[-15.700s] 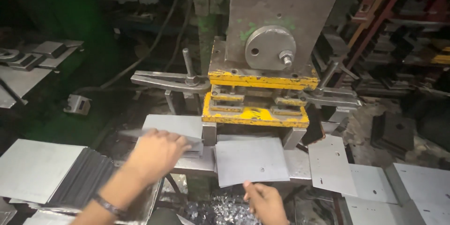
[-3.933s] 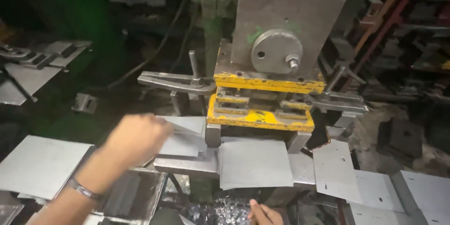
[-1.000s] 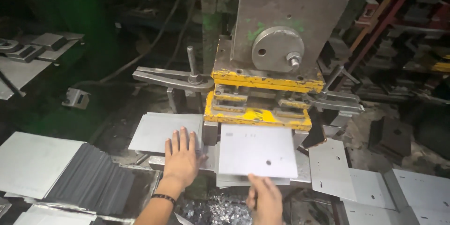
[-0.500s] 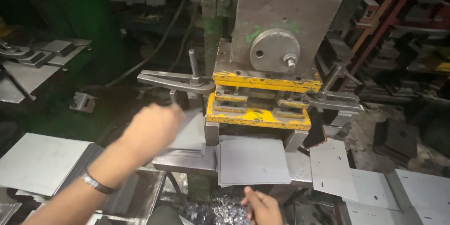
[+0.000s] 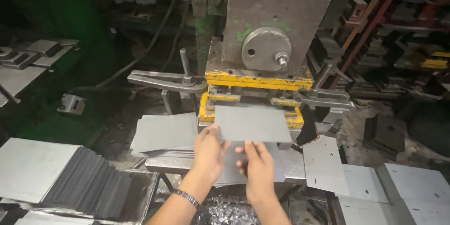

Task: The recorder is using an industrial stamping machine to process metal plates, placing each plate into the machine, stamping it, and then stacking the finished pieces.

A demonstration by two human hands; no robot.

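I hold a flat grey metal sheet (image 5: 253,122), rectangular and plain, at centre frame in both hands, tilted slightly, its far edge before the yellow die, above another sheet on the bench.

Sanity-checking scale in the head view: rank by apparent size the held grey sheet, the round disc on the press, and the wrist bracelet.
1. Grey sheet, held by the left hand and right hand, though nearness may inflate it.
2. Round disc.
3. Bracelet.

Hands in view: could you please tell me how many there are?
2: the left hand and right hand both grip the grey metal sheet before the press.
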